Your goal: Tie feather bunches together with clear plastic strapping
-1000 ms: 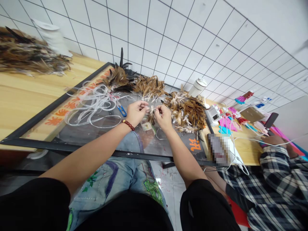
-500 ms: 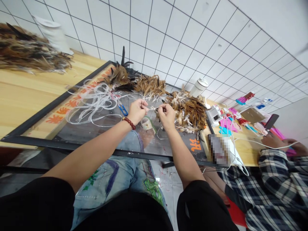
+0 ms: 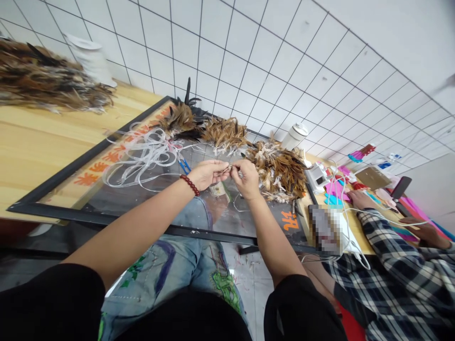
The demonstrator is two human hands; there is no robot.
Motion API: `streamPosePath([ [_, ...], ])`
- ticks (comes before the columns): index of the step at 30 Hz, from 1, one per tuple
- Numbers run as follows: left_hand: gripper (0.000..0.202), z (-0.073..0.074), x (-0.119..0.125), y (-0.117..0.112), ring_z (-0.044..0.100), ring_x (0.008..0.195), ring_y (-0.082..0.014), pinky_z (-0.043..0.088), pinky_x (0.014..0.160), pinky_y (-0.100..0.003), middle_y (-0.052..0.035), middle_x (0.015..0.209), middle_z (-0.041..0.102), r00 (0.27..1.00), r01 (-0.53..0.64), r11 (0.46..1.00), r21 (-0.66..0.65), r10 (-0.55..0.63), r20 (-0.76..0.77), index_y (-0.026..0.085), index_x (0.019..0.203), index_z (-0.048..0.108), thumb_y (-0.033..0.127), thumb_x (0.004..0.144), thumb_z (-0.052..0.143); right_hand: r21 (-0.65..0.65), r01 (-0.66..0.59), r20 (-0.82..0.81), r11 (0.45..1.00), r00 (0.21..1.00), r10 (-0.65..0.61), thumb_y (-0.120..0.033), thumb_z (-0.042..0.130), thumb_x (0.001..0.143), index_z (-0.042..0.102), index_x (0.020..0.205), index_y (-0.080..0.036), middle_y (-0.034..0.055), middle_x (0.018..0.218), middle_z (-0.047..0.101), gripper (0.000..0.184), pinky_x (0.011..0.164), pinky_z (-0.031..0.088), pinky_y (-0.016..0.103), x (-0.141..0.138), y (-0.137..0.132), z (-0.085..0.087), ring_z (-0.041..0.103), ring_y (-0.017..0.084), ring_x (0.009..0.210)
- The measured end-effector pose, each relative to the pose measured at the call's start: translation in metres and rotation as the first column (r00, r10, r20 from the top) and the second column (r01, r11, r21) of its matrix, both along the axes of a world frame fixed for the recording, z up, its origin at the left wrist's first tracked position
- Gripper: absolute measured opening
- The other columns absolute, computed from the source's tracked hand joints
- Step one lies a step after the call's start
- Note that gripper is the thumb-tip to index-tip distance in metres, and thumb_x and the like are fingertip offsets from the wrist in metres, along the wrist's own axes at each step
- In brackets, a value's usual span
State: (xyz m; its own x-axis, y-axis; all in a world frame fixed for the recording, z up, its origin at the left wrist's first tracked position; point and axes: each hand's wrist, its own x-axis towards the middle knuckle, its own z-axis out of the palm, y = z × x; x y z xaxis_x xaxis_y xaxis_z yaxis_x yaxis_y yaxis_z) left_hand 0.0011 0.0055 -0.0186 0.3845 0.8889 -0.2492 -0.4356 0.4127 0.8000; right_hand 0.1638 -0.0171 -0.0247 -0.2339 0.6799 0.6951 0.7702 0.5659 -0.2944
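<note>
My left hand (image 3: 208, 174), with a beaded bracelet (image 3: 190, 184) at the wrist, is closed in a pinch over the glass tabletop. Its fingertips meet those of my right hand (image 3: 246, 179), also pinched. Between them is a thin, brownish feather-like piece (image 3: 226, 169), mostly hidden by the fingers. Brown feather bunches lie just behind: one in the middle (image 3: 225, 132), one at the right (image 3: 280, 166) and one with dark plumes at the left (image 3: 181, 121). Left of my hands are a loose tangle of white ribbon (image 3: 142, 156) and blue thread snips (image 3: 184, 166).
A large feather pile (image 3: 46, 78) and a white spool (image 3: 88, 59) stand at far left. A white cup (image 3: 295, 136) is behind the right bunch. Cables, a power strip (image 3: 316, 177) and a phone (image 3: 324, 230) lie right. A co-worker in a plaid shirt (image 3: 398, 251) sits there.
My hands have come together; the gap with pale strands between them has closed. The view has shifted slightly. The co-worker's hand has reached left toward the pink and blue pieces.
</note>
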Motion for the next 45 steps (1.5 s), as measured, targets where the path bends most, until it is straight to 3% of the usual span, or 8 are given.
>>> streamPosePath([
  [6,0.018,0.001,0.003,-0.001,0.064,0.059,-0.0098,0.053,0.061,-0.021,-0.0021,0.063,0.064,0.993,-0.096,0.993,-0.075,0.101,0.068,0.012,0.073,0.057,0.000,0.066,0.069,-0.025,-0.084,0.034,0.996,0.996,0.085,-0.023,0.048,0.088,0.065,0.093,-0.021,0.0063,0.097,0.066,0.018,0.090,0.040,0.033,-0.001,0.000,-0.003,0.058,0.017,0.096],
  [10,0.026,0.001,0.004,0.000,0.060,0.054,-0.0093,0.050,0.056,-0.021,0.0000,0.060,0.062,0.976,-0.218,0.976,0.005,0.218,-0.005,0.013,0.073,0.054,0.000,0.059,0.071,-0.155,-0.068,-0.271,0.986,0.962,0.023,-0.031,0.053,0.084,0.066,0.085,-0.019,0.0039,0.084,0.063,0.017,0.079,0.044,0.030,-0.001,0.001,-0.002,0.057,0.015,0.079],
  [17,0.038,-0.015,0.016,-0.002,0.053,0.052,-0.0098,0.042,0.053,-0.021,0.0047,0.057,0.058,0.899,-0.224,0.890,0.396,0.346,-0.269,0.017,0.075,0.049,0.001,0.049,0.071,-0.550,-0.296,-0.599,0.781,0.791,-0.122,-0.044,0.068,0.068,0.059,0.062,-0.018,-0.0037,0.055,0.052,0.028,0.055,0.036,0.024,-0.001,0.009,0.000,0.043,0.009,0.053],
  [24,0.042,-0.014,0.008,0.012,0.056,0.074,-0.0095,0.046,0.071,-0.024,-0.0033,0.098,0.058,0.734,-0.552,0.716,0.427,0.660,-0.160,0.019,0.096,0.050,0.007,0.060,0.069,-0.510,-0.046,-0.445,0.859,0.869,-0.218,-0.036,0.058,0.070,0.052,0.055,-0.019,-0.0053,0.050,0.049,0.024,0.055,0.035,0.022,-0.006,0.080,0.025,0.043,0.009,0.051],
  [30,0.034,-0.017,0.000,0.017,0.056,0.074,-0.0093,0.044,0.070,-0.021,-0.0024,0.099,0.058,0.711,-0.595,0.703,0.390,0.686,-0.152,0.020,0.093,0.053,0.006,0.064,0.063,-0.533,0.250,0.068,0.808,0.965,-0.254,-0.028,0.056,0.073,0.064,0.067,-0.019,-0.0008,0.064,0.063,0.014,0.067,0.040,0.024,-0.028,0.120,0.016,0.055,0.014,0.067],
  [35,0.032,-0.020,0.001,0.017,0.056,0.076,-0.0098,0.044,0.072,-0.021,-0.0021,0.100,0.059,0.705,-0.599,0.691,0.405,0.695,-0.142,0.021,0.092,0.054,0.007,0.065,0.062,-0.426,0.265,-0.002,0.865,0.956,-0.293,-0.039,0.059,0.076,0.070,0.084,-0.019,0.0005,0.073,0.067,0.024,0.069,0.043,0.025,-0.005,0.099,0.033,0.058,0.014,0.068],
  [40,0.030,-0.027,0.003,0.020,0.054,0.075,-0.0095,0.042,0.068,-0.020,-0.0015,0.100,0.059,0.708,-0.572,0.703,0.423,0.683,-0.179,0.021,0.093,0.056,0.009,0.066,0.061,-0.354,0.215,0.103,0.910,0.976,-0.191,-0.025,0.060,0.075,0.072,0.081,-0.019,0.0007,0.073,0.068,0.015,0.067,0.043,0.025,0.046,0.041,0.067,0.058,0.013,0.066],
  [45,0.029,-0.021,0.008,0.011,0.052,0.067,-0.0105,0.040,0.060,-0.020,-0.0009,0.087,0.059,0.768,-0.465,0.760,0.454,0.601,-0.221,0.019,0.093,0.059,0.010,0.065,0.061,-0.510,0.136,0.312,0.849,0.950,0.035,-0.020,0.058,0.077,0.071,0.077,-0.021,0.0008,0.080,0.069,0.013,0.071,0.042,0.024,0.063,-0.007,0.062,0.061,0.014,0.075],
])
